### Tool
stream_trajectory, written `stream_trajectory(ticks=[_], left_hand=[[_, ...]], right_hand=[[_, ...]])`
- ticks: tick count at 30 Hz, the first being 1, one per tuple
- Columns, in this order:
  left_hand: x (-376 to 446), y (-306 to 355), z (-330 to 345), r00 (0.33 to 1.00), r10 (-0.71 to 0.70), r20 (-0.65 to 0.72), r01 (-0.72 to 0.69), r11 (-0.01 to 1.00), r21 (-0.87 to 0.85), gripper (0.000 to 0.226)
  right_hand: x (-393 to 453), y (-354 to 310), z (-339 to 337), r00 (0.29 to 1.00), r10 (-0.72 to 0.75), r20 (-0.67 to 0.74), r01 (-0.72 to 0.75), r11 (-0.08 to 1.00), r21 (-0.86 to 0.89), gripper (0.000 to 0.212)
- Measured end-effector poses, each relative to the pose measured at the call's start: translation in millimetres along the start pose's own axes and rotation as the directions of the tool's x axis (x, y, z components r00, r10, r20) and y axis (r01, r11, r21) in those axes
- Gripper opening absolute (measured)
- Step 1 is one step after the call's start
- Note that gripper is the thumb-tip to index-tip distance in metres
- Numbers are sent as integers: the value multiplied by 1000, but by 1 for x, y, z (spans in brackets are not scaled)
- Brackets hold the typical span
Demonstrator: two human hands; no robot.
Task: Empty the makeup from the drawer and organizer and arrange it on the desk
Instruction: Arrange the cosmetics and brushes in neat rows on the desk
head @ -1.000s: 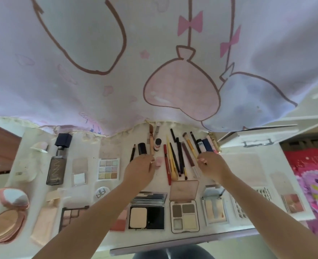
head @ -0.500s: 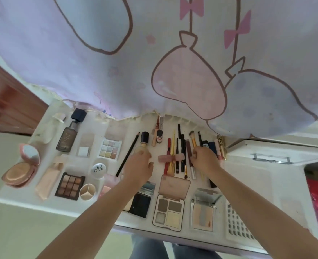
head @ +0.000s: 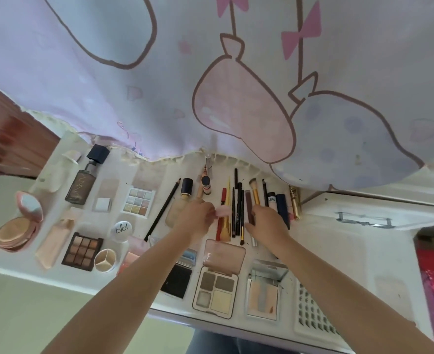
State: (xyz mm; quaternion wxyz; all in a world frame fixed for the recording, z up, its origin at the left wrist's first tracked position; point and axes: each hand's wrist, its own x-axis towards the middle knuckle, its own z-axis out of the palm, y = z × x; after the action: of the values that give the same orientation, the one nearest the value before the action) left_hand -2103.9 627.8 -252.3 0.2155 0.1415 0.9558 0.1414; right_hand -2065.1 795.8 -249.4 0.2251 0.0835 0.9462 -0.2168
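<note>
Makeup lies in rows on the white desk. Pencils, liners and brushes sit side by side at the back centre. My left hand pinches one end of a small pink tube just over that row. My right hand is a little to the right, its fingers curled round the lower end of a dark maroon stick. Open palettes lie closer to me, among them a four-pan one. A foundation bottle and a pink compact are on the left.
A pale cartoon-print cloth hangs over the desk's back edge and hides whatever is behind it. A white drawer stands open at the right. A white perforated organizer tray rests at the front right corner. A wooden surface is far left.
The view has swung and moved closer. The pink tube lay across the pencil row between both hands; now only my left hand has it, and my right hand has shifted onto the maroon stick.
</note>
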Motion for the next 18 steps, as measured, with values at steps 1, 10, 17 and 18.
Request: stream_trajectory(ticks=[1, 10, 17, 18], left_hand=[[-2, -4, -2, 999, -36, -15, 36, 999, -41, 23], [11, -25, -5, 995, -47, -94, 34, 990, -136, 27], [18, -28, -12, 996, -44, -72, 38, 996, -81, 30], [18, -27, -13, 997, -41, -72, 35, 996, -80, 29]], right_hand=[[0, -2, 2, 1000, 8, -2, -8, 1000, -12, 29], [2, -9, 9, 989, 149, -21, -147, 987, 65, 24], [-13, 1, 4, 967, 225, -119, -168, 916, 364, 18], [-15, 2, 2, 963, 231, -137, -160, 903, 398, 15]])
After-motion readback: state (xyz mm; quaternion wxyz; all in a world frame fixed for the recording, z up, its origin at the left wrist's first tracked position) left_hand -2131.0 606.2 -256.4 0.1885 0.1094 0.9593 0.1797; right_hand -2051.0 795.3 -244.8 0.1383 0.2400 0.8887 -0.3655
